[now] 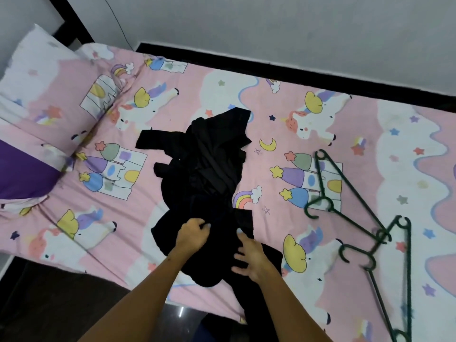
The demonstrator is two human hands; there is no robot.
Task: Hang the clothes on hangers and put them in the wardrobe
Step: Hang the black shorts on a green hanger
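Her left hand (193, 233) bunches the black clothes (202, 169) heaped on the bed (308, 292); the right hand (249, 257) rests spread. Better separate one garment first; hangers (355, 201) lie right.

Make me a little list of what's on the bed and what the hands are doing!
Bed: pink unicorn sheet
Clothes: black clothes in a crumpled heap, mid-bed
Hangers: green hangers, none holding clothes, right of the heap
Left hand: grips the near edge of the heap
Right hand: fingers spread, resting on the cloth
Pillow: far left
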